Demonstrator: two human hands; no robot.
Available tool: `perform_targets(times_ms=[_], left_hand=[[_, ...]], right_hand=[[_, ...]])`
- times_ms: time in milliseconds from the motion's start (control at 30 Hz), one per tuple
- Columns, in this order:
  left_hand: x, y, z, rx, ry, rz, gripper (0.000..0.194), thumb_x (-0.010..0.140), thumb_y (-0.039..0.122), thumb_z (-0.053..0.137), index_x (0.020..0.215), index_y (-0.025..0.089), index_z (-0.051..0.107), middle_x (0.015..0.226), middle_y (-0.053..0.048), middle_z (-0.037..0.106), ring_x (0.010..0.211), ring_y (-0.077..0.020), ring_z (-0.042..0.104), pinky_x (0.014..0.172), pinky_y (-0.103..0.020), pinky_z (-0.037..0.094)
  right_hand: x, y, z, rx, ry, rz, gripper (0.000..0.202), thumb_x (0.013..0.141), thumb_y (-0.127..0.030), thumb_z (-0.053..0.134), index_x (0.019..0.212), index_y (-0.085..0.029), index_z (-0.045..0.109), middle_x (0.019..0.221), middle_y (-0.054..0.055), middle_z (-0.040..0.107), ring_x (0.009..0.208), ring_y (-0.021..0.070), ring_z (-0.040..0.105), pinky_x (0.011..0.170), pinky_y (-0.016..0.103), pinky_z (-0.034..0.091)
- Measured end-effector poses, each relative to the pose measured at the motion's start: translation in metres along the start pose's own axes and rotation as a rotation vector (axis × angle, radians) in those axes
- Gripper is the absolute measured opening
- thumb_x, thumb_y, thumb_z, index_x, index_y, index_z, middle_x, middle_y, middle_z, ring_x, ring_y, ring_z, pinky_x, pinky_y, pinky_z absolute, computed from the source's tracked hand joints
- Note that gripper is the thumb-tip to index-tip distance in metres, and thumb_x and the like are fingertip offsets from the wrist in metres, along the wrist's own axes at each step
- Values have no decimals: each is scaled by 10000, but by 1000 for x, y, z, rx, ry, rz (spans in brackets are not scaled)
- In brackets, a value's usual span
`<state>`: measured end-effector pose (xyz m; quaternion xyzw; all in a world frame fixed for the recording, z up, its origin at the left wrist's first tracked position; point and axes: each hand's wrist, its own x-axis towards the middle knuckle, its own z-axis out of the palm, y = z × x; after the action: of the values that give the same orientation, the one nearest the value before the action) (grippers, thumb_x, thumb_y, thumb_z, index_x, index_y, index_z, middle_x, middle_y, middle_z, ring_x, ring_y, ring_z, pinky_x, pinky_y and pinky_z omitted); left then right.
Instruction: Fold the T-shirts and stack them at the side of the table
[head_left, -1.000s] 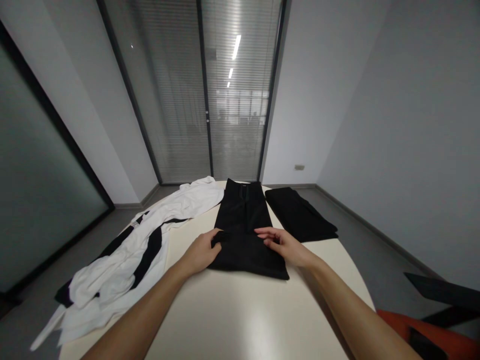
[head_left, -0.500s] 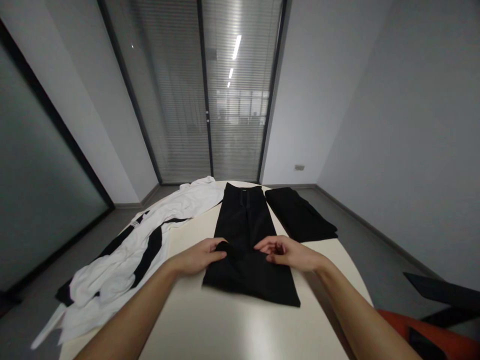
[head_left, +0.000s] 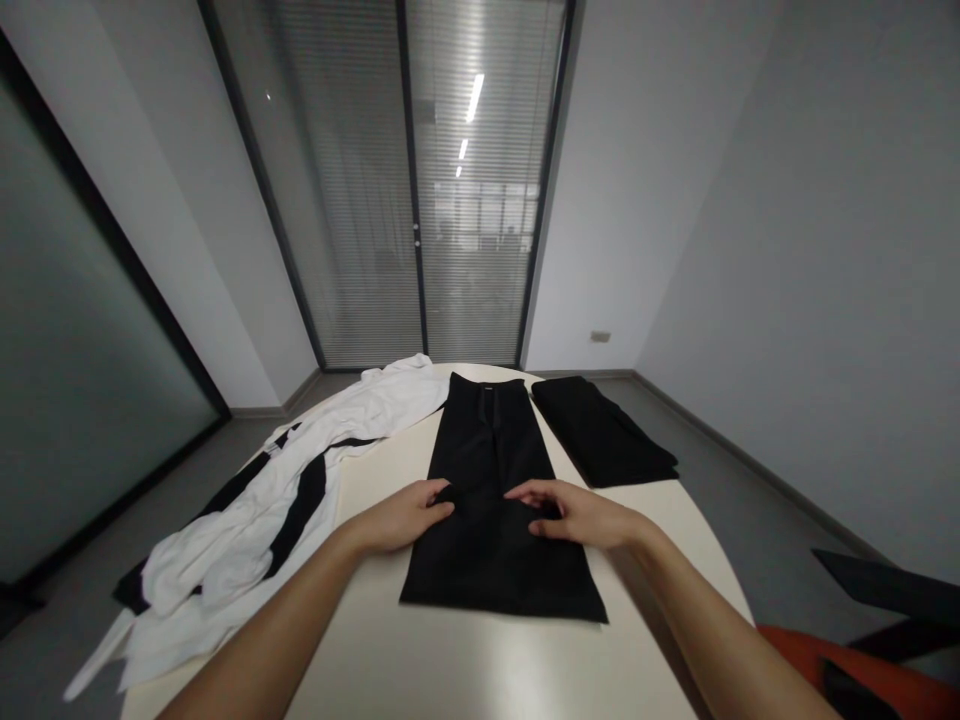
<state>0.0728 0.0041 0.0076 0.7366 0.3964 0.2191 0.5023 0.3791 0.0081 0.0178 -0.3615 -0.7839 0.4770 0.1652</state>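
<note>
A pair of black trousers lies lengthwise before me, with the waistband and drawstring at the far end and the wide hem towards me. At the left edge, my left hand is closed, with a bit of the black cloth between thumb and fingers. Across from it, my right hand rests on the right part of the trousers, its fingers stretched out and the thumb apart. The undersides of the right fingers are hidden.
A rumpled white garment with black panels spreads along the left of the pale round table. Folded black cloth lies at the back right. An orange and black chair stands at the lower right, beside the table edge.
The near part of the trousers has settled flatter, and its hem now lies straighter and slightly closer to me. Both hands have come down a little with the cloth.
</note>
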Motion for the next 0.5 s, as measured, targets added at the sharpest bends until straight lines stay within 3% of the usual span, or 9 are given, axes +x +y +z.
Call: perform_targets(times_ms=[100, 167, 233, 400, 500], left_hand=[[-6, 7, -2, -68, -147, -93, 285, 880, 438, 625, 988, 177, 659, 884, -24, 704, 781, -190, 636, 697, -283, 483], [-8, 10, -3, -143, -157, -98, 324, 845, 452, 675, 1010, 174, 661, 879, -28, 706, 771, -190, 640, 693, -285, 482], [-6, 12, -3, -236, -77, -39, 372, 821, 470, 705, 1035, 169, 661, 938, -45, 714, 853, -208, 655, 767, -304, 495], [11, 0, 3, -280, 285, 119, 391, 876, 471, 648, 1110, 159, 644, 1046, -73, 710, 983, -231, 648, 905, -345, 479], [19, -14, 6, -194, 324, 113, 346, 901, 451, 601, 1077, 156, 648, 1032, -76, 708, 983, -241, 639, 903, -350, 470]], right_hand=[[-8, -11, -1, 3, -101, 23, 471, 803, -247, 698, 1270, -219, 642, 1035, 35, 667, 964, 191, 612, 861, 322, 503], [-9, -15, -1, 31, -106, 24, 417, 805, -222, 679, 1221, -211, 662, 997, 32, 674, 916, 186, 620, 801, 305, 507], [-7, -16, -1, 30, -33, -9, 382, 812, -196, 652, 1194, -206, 667, 1008, 39, 687, 927, 196, 632, 816, 316, 507], [9, -5, -2, -100, 379, -124, 379, 882, -200, 568, 1254, -229, 634, 1224, 68, 672, 1161, 240, 598, 1041, 400, 429], [18, 9, -1, -149, 401, -103, 371, 892, -214, 561, 1257, -219, 631, 1233, 77, 675, 1172, 248, 599, 1052, 420, 427]])
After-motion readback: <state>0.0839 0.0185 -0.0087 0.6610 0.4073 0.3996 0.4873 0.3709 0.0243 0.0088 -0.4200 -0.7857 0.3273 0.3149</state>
